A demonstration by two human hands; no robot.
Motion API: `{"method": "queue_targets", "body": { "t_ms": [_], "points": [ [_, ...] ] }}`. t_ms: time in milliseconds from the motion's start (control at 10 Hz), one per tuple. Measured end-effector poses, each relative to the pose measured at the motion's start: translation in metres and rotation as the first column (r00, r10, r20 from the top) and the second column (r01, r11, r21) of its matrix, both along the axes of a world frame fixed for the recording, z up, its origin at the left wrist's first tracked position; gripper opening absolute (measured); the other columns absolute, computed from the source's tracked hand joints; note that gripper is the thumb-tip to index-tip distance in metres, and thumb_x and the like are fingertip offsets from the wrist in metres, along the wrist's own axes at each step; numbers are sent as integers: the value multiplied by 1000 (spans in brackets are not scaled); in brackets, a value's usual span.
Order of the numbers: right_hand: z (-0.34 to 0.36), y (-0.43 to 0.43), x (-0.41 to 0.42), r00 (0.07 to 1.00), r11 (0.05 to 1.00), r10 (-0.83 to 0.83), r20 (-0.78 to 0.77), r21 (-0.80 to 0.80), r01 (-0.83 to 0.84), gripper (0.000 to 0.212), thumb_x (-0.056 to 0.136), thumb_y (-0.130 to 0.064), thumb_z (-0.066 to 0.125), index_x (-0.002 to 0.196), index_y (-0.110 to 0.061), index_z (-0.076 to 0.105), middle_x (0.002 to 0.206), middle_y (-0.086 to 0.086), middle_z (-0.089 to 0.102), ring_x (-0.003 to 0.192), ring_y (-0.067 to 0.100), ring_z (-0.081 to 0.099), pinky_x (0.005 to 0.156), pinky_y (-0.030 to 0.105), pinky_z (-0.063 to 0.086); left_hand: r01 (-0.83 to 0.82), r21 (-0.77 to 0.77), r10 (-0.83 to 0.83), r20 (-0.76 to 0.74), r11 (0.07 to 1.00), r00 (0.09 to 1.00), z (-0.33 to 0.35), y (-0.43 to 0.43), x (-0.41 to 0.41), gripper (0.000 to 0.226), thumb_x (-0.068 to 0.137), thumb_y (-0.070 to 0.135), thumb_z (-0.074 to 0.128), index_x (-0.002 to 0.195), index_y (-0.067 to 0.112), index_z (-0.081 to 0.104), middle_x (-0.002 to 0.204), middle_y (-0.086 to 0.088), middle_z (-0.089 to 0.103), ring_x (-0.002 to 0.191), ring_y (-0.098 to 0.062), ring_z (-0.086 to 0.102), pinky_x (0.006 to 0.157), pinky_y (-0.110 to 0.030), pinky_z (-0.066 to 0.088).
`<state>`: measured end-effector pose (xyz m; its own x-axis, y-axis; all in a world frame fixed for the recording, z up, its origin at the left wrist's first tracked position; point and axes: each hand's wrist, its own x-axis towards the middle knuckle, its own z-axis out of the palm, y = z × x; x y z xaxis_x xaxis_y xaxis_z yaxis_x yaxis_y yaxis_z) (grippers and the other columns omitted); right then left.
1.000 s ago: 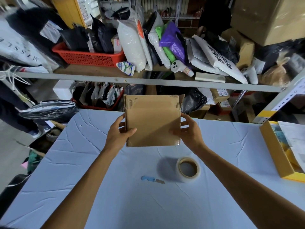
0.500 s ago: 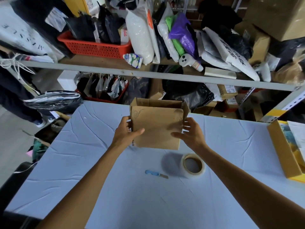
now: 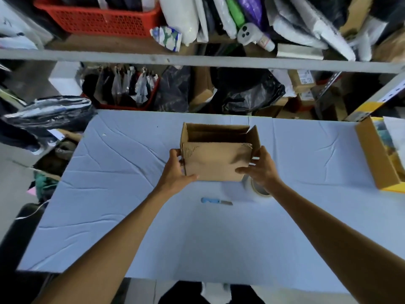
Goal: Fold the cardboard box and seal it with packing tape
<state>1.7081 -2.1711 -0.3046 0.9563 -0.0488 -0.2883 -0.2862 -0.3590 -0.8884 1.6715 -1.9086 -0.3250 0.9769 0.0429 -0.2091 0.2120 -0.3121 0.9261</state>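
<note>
**While both hands hold it, box sits open-topped at mid tabletop**

As both hands clamp it from either side, the cardboard box [image 3: 217,163] stands upright with its open top facing up, about midway between the left and right edges of the tabletop [image 3: 131,205] and nearer the far edge than the near one. Whether its bottom rests on the tabletop or hangs just above it, cannot tell. Near wall faces the camera, with corrugated texture showing at its upper left corner. Far and side flaps stand up, and the inside is visible.

Left hand [image 3: 175,172] grips the box's left side: thumb across the lower near wall, fingers curled round the left corner. Right hand [image 3: 262,170] grips the right side: thumb on the lower near wall, fingers spread against the right wall.

A tape roll [image 3: 259,191] lies on the tabletop just beside the box's near right corner, partly hidden under the right wrist. A small knife [image 3: 215,201] with a blue handle lies flat nearer the person than the box, blade pointing right, apart from the box.

At the right edge sits a yellow open carton [image 3: 372,159]. Beyond the far edge, a shelf [image 3: 197,60] is packed with bags, and a red basket [image 3: 98,20] sits at its upper left.
</note>
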Motion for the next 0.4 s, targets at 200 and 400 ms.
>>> {"method": "queue_targets", "body": {
  "t_ms": [200, 400],
  "points": [
    [3, -1, -8, 999, 997, 43, 19, -61, -42, 66, 51, -8, 91, 97, -19, 45, 107, 0, 58, 99, 21, 61, 61, 21, 48, 39, 89, -38, -14, 995, 999, 2, 3, -10, 78, 62, 10, 85, 116, 25, 31, 137, -6, 42, 122, -19, 46, 91, -33, 49],
    [38, -7, -24, 978, 915, 165, -130, -349, -201, 77, 56, -29, 90, 118, -8, 49, 120, 10, 54, 106, 26, 52, 80, 35, 45, 106, 372, -69, -113, 922, 991, 37, -15, -40, 103, 64, 22, 87, 139, 4, 20, 143, -14, 28, 131, -26, 33, 93, -27, 33]
  ]
}}
